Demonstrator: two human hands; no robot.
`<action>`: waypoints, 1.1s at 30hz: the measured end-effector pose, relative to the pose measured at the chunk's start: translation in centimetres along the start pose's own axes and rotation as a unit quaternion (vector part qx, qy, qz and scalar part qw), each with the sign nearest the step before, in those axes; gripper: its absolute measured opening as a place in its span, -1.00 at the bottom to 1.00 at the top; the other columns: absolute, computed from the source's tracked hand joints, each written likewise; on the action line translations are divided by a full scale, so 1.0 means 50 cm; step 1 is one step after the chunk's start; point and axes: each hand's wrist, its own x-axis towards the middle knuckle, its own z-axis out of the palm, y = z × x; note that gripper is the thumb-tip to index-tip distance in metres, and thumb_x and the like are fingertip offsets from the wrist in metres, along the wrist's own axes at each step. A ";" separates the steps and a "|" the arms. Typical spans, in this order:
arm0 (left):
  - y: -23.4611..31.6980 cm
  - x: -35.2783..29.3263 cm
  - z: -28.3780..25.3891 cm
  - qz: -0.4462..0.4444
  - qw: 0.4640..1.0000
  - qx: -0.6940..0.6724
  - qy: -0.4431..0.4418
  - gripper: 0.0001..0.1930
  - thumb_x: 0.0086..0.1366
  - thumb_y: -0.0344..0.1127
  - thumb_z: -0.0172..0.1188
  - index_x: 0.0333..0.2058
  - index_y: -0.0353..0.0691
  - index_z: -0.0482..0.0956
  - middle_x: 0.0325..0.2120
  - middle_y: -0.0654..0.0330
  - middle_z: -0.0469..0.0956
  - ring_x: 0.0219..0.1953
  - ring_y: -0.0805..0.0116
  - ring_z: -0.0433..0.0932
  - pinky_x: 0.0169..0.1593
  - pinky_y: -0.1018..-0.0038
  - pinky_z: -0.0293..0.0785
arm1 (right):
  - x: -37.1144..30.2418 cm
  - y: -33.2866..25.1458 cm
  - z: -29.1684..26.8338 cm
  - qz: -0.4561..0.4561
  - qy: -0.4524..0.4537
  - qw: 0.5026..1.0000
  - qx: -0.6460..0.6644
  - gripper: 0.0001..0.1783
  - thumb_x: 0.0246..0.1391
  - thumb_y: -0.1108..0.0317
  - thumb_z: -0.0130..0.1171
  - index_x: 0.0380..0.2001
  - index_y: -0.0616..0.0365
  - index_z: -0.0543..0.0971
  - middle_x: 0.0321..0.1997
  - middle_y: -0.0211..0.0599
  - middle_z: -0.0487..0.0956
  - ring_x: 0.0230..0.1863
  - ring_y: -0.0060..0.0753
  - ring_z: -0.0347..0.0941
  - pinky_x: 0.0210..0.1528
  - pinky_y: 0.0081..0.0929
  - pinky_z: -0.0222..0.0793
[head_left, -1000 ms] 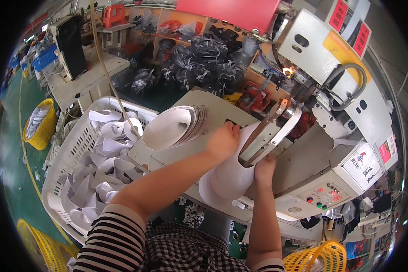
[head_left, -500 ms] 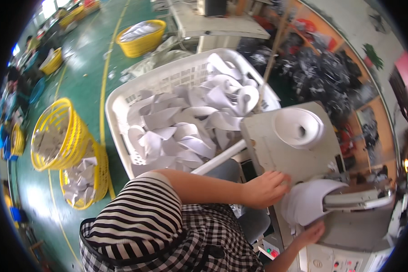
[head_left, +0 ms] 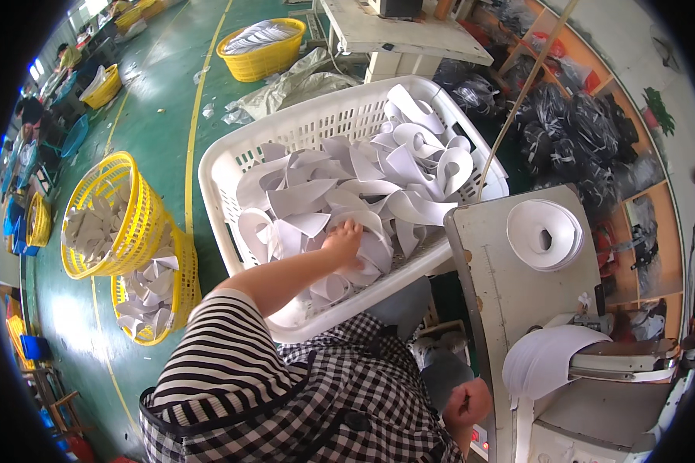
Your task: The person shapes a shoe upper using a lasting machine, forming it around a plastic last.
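Note:
My left hand [head_left: 346, 247] is down in the large white plastic basket [head_left: 286, 127], its fingers and thumb closed round one of the white curved pieces [head_left: 372, 238]. Several more such pieces [head_left: 301, 197], stiff and bent like strips, fill the basket around it. My right hand [head_left: 469, 403] is curled into a loose fist beside the worktable's edge, with nothing visible in it. To its right, a layered stack of white curved pieces [head_left: 552, 355] drapes over the arm of a machine [head_left: 625, 361].
A nested stack of white cone-shaped pieces [head_left: 544, 235] stands on the worktable [head_left: 502, 270]. Yellow baskets [head_left: 123, 220] with white scraps stand on the green floor at left. Black plastic bags [head_left: 556, 131] fill the right-hand shelves, and a thin pole [head_left: 525, 96] rises behind the basket.
My left hand has moved left from the machine into the white basket. My right hand has drawn back from under the stack and curled up. The view has shifted slightly.

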 end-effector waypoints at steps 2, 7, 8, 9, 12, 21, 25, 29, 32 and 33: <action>0.005 0.044 -0.010 -0.053 0.991 -0.119 -0.027 -0.35 -0.25 -0.14 0.38 -0.15 -0.20 0.30 -0.09 0.06 0.27 -0.03 0.06 0.31 -0.03 0.29 0.30 | 0.001 0.003 0.009 -0.012 -0.006 1.000 0.002 -0.87 -0.22 0.51 0.03 -0.72 0.13 0.32 -0.76 -0.31 0.28 -0.77 -0.31 0.19 -0.74 -0.48 0.04; -0.033 0.061 -0.039 -0.040 0.950 -0.300 0.073 -0.67 -0.13 -0.20 0.30 -0.40 -0.21 0.43 -0.48 0.02 0.52 -0.31 0.04 0.49 -0.24 0.25 0.36 | -0.007 0.005 0.018 0.090 -0.019 0.996 0.015 -0.86 -0.20 0.53 0.02 -0.72 0.14 0.33 -0.75 -0.27 0.29 -0.76 -0.33 0.20 -0.72 -0.48 0.07; -0.049 0.060 -0.057 -0.112 0.942 -0.308 0.072 -0.72 -0.06 -0.24 0.24 -0.39 -0.22 0.42 -0.47 0.00 0.52 -0.36 0.03 0.49 -0.28 0.25 0.36 | -0.004 0.008 0.021 0.088 -0.019 0.996 0.016 -0.86 -0.20 0.53 0.02 -0.72 0.14 0.33 -0.75 -0.27 0.29 -0.76 -0.33 0.20 -0.72 -0.48 0.07; -0.064 0.044 -0.083 -0.128 0.923 -0.344 0.119 -0.74 -0.06 -0.26 0.24 -0.41 -0.23 0.42 -0.51 0.01 0.52 -0.41 0.06 0.49 -0.31 0.29 0.37 | -0.002 0.007 0.025 0.107 -0.015 0.994 0.034 -0.87 -0.20 0.54 0.02 -0.71 0.15 0.34 -0.74 -0.27 0.29 -0.75 -0.33 0.22 -0.71 -0.48 0.08; -0.083 -0.001 -0.142 -0.141 0.894 -0.385 0.177 -0.77 -0.05 -0.30 0.24 -0.45 -0.25 0.42 -0.57 0.06 0.50 -0.49 0.17 0.47 -0.36 0.38 0.37 | 0.018 0.015 0.044 0.116 -0.030 0.990 0.078 -0.89 -0.19 0.55 0.03 -0.69 0.18 0.37 -0.74 -0.27 0.31 -0.73 -0.33 0.25 -0.68 -0.49 0.12; -0.002 -0.110 -0.205 -0.002 0.779 -0.551 0.300 -0.78 0.03 -0.41 0.26 -0.51 -0.24 0.34 -0.59 0.30 0.45 -0.49 0.57 0.38 -0.37 0.61 0.32 | 0.190 -0.007 0.211 0.084 -0.213 0.958 0.173 -0.67 -0.16 0.45 0.20 -0.28 0.23 0.37 -0.32 -0.21 0.41 -0.44 -0.36 0.38 -0.38 -0.46 0.32; 0.019 -0.113 -0.271 0.036 0.633 -0.703 0.322 -0.80 0.09 -0.47 0.20 -0.47 -0.25 0.30 -0.54 0.29 0.45 -0.46 0.60 0.39 -0.37 0.67 0.31 | 0.237 -0.038 0.271 0.059 -0.253 0.911 0.319 -0.31 -0.22 0.45 0.25 0.01 0.24 0.17 -0.02 -0.15 0.27 -0.07 -0.29 0.34 -0.12 -0.42 0.34; 0.013 -0.063 -0.270 -0.003 0.536 -0.780 0.322 -0.83 0.11 -0.54 0.12 -0.48 -0.22 0.28 -0.54 0.27 0.45 -0.48 0.60 0.41 -0.40 0.67 0.34 | 0.261 -0.077 0.330 0.228 -0.319 0.791 0.470 -0.17 -0.24 0.46 0.29 0.08 0.22 0.05 0.00 -0.15 0.26 0.01 -0.33 0.30 -0.03 -0.43 0.30; 0.010 -0.051 -0.261 -0.023 0.447 -0.835 0.320 -0.84 0.13 -0.52 0.10 -0.47 -0.20 0.27 -0.53 0.24 0.46 -0.49 0.55 0.44 -0.45 0.63 0.38 | 0.259 -0.069 0.358 0.212 -0.229 0.827 0.467 -0.17 -0.22 0.46 0.29 0.08 0.18 0.03 -0.09 -0.17 0.34 -0.06 -0.37 0.36 -0.09 -0.46 0.33; 0.004 -0.057 -0.261 0.027 0.402 -0.876 0.266 -0.84 0.13 -0.51 0.10 -0.47 -0.21 0.28 -0.52 0.23 0.46 -0.50 0.53 0.44 -0.45 0.61 0.39 | 0.262 -0.074 0.347 0.124 -0.203 0.868 0.436 -0.23 -0.19 0.51 0.26 0.07 0.16 0.06 -0.20 -0.20 0.41 -0.16 -0.38 0.42 -0.13 -0.46 0.35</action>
